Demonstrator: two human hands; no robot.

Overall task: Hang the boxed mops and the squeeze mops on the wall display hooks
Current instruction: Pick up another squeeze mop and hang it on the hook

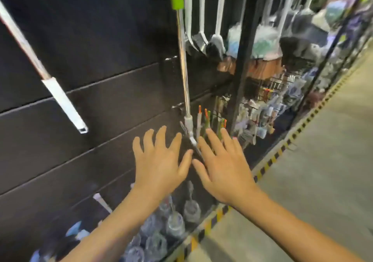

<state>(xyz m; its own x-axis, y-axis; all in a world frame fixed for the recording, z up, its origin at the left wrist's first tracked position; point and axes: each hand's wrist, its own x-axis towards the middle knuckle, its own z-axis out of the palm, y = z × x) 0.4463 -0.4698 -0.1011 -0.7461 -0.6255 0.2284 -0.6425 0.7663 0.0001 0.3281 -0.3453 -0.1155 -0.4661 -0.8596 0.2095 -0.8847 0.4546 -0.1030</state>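
A squeeze mop with a green grip at the top and a metal pole hangs against the black wall display. Its lower end sits just behind my fingertips. A long white boxed mop hangs slanted at the left of the wall. My left hand and my right hand are held side by side in front of the wall, fingers spread and straight, holding nothing. Their thumbs nearly touch below the mop's lower joint.
More mops with grey and white heads hang to the right, past a black post. Small packaged goods fill lower hooks. Clear plastic items stand on the bottom shelf. A yellow-black striped line edges the concrete floor.
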